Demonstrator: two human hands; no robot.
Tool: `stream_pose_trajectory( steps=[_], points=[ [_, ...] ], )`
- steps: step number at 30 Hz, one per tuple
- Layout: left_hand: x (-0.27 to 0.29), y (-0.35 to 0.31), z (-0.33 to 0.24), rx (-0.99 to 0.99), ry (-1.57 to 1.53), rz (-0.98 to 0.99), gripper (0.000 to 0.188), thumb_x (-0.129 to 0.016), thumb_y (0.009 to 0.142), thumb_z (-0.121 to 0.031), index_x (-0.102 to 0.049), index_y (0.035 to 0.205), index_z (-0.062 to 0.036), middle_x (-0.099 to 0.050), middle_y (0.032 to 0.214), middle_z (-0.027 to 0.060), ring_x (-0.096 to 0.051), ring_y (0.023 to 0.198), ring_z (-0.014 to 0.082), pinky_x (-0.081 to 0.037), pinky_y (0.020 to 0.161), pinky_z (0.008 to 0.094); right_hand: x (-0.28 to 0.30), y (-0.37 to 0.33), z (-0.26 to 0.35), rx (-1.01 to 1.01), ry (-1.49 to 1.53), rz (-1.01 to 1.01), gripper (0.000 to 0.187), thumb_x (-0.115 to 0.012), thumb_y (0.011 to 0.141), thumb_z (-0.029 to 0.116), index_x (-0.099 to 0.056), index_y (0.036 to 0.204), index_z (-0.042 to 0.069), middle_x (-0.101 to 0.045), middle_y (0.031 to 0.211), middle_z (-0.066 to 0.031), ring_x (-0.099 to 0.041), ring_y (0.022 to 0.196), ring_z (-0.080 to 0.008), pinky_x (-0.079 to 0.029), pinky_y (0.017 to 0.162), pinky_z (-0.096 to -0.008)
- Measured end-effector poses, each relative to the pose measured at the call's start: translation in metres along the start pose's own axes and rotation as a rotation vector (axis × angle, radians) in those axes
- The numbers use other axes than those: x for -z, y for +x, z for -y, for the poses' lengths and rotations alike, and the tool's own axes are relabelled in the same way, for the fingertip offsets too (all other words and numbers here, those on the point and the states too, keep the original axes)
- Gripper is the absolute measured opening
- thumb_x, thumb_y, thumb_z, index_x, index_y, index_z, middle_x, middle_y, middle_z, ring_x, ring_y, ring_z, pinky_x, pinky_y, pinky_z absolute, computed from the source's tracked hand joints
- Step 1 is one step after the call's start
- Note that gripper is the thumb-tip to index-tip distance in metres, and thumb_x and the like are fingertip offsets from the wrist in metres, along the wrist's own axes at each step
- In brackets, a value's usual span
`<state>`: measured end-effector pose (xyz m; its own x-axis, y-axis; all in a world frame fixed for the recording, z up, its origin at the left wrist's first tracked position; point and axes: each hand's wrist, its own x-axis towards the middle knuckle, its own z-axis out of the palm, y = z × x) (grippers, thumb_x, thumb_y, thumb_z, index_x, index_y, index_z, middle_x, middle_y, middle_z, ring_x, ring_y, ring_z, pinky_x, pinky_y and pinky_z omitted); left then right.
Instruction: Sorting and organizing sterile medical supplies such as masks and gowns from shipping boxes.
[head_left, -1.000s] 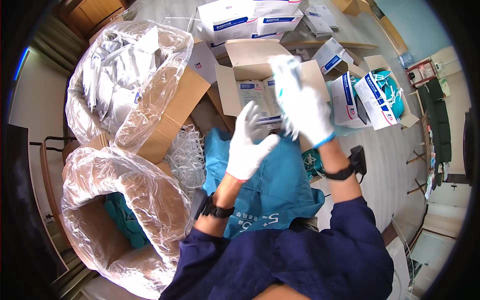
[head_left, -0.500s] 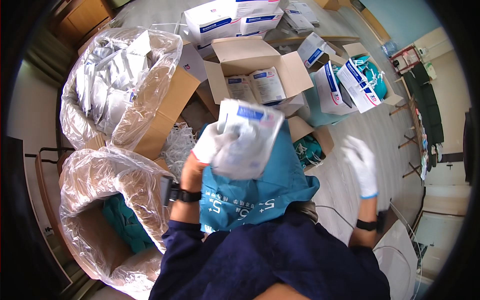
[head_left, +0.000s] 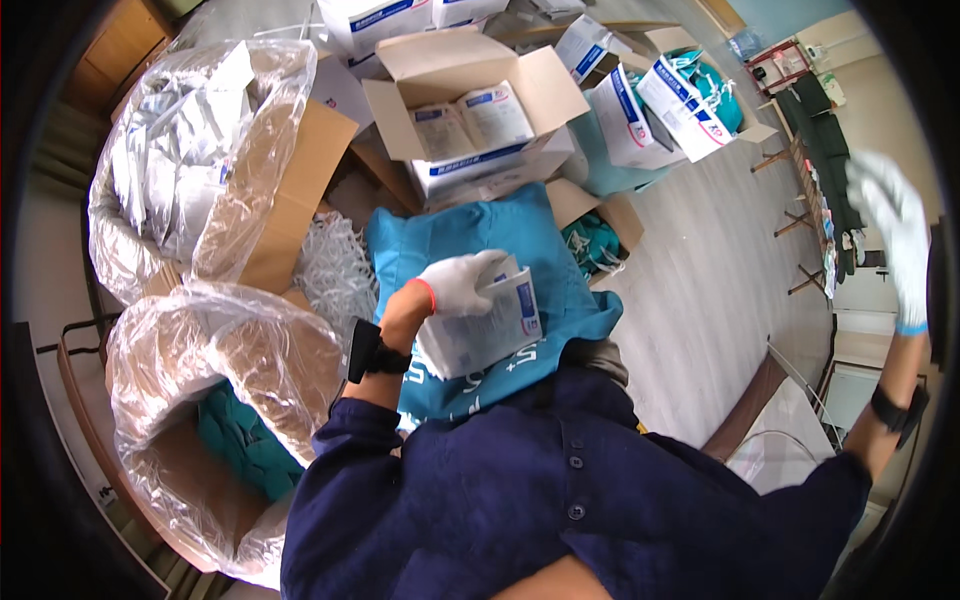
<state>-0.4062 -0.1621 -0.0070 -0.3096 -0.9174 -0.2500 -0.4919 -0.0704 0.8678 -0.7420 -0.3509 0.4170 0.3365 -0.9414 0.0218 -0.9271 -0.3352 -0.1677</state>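
My left hand (head_left: 458,284), in a white knit glove with a red cuff, grips a small stack of flat white packets (head_left: 482,338) with blue labels. The stack rests low over a teal printed cloth (head_left: 470,228) that covers my lap. Far out to the right, my right hand (head_left: 890,220), gloved in white with a blue cuff, is raised, fingers stretched out and nothing in it.
Ahead stands an open carton (head_left: 548,88) with similar packets inside. Two plastic-lined boxes are on my left: one lined box (head_left: 285,205) holds white packets, the nearer lined box (head_left: 240,325) teal pieces. White strips (head_left: 335,265) lie between. White boxes (head_left: 625,125) hold teal items.
My left hand has brought the packets down and closer to my body, tilting them. My right hand has swung outward to the far right and up. The whole view has shifted.
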Motion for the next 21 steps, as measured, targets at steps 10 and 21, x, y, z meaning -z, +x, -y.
stream_pose_trajectory(
  steps=[10,21],
  points=[
    [-0.046,-0.020,-0.006,0.049,0.144,-0.252,0.050,-0.072,0.075,-0.029,-0.067,0.122,-0.0146,-0.064,0.118,0.0156,-0.064,0.101,0.0344,-0.052,0.090,0.0382,-0.282,0.026,0.127,0.966,0.165,0.602,0.022,-0.059,0.089,0.022,-0.071,0.104,0.011,-0.071,0.103,-0.0090,-0.066,0.100,-0.0280,-0.051,0.092,-0.0378],
    [-0.082,-0.044,-0.017,0.038,0.023,-0.515,0.020,-0.072,0.077,-0.017,-0.072,0.091,-0.0030,-0.065,0.116,0.0133,-0.064,0.102,0.0318,-0.051,0.090,0.0377,-0.403,-0.030,0.053,0.731,0.550,0.822,0.015,-0.067,0.085,0.017,-0.069,0.090,0.003,-0.068,0.081,-0.0109,-0.064,0.072,-0.0219,-0.051,0.071,-0.0332]
  ],
)
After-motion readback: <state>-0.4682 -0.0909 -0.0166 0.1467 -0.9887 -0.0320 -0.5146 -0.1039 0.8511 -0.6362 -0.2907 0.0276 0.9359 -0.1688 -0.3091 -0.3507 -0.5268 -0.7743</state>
